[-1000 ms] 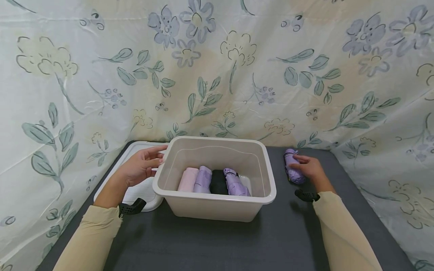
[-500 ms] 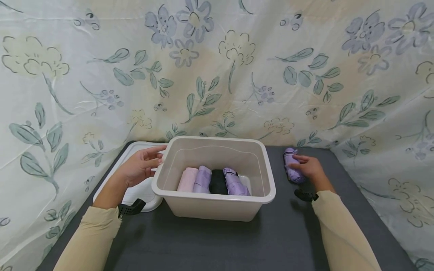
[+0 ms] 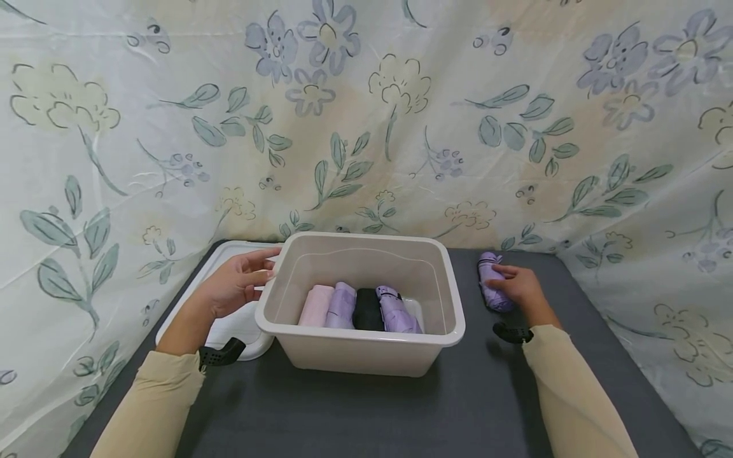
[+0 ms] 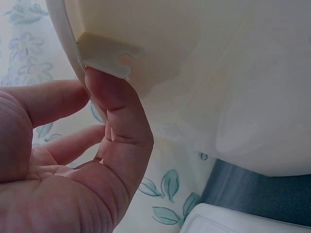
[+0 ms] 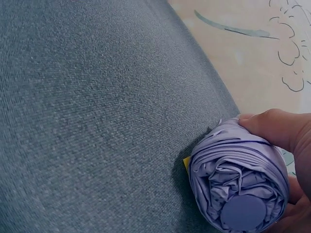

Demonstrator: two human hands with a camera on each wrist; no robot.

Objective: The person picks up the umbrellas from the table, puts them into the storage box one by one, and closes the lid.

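A beige plastic bin (image 3: 452,318) stands mid-table. Side by side in it lie a pink folded umbrella (image 3: 315,305), a lilac one (image 3: 341,304), a black one (image 3: 368,310) and a purple one (image 3: 396,310). My left hand (image 3: 265,267) rests against the bin's left rim with fingers nearly straight. In the left wrist view its thumb (image 4: 114,107) touches a tab under the rim (image 4: 104,53). My right hand (image 3: 499,281) grips a lilac folded umbrella (image 3: 488,275) lying on the table right of the bin. The right wrist view shows that umbrella's end (image 5: 238,194) with my fingers (image 5: 277,128) curled over it.
A white lid (image 3: 226,254) lies flat on the grey table (image 3: 366,413) under my left hand. Floral cloth (image 3: 366,127) hangs close behind and along both sides. Grey tabletop shows in front of the bin.
Almost nothing: my right hand with the lilac umbrella has edged slightly towards the bin. The left hand stays at the rim.
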